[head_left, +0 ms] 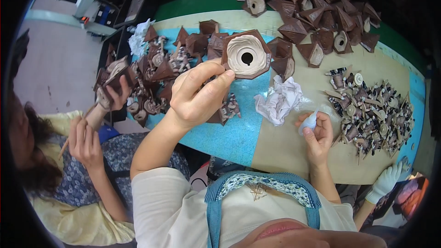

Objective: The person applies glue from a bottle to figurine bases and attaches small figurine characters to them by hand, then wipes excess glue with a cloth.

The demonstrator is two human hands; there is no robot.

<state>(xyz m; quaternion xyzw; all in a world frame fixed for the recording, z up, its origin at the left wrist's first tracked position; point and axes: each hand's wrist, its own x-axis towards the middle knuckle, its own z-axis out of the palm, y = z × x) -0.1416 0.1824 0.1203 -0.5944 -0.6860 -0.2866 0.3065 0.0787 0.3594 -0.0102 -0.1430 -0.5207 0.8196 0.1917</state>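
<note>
Raised over the table, my left hand [197,93] pinches the edge of a brown hexagonal moulded piece [258,51]. Its cream underside, with a dark keyhole-shaped hole, faces me. Lower and to the right, my right hand [320,138] is closed round a small translucent squeeze bottle [309,122], its narrow tip pointing up. Crumpled white cloth [279,102] lies on the table just left of the bottle. To the right of that hand is a heap of small painted figurines [374,115], many with thin sticks. The held piece touches neither bottle nor cloth.
Brown pointed roof-like pieces [317,11] are piled at the back right. More brown pieces with figures [158,71] crowd the table's left side. A co-worker's hand [87,144] holds a thin stick-like tool at left. A white-gloved hand [387,181] shows at lower right.
</note>
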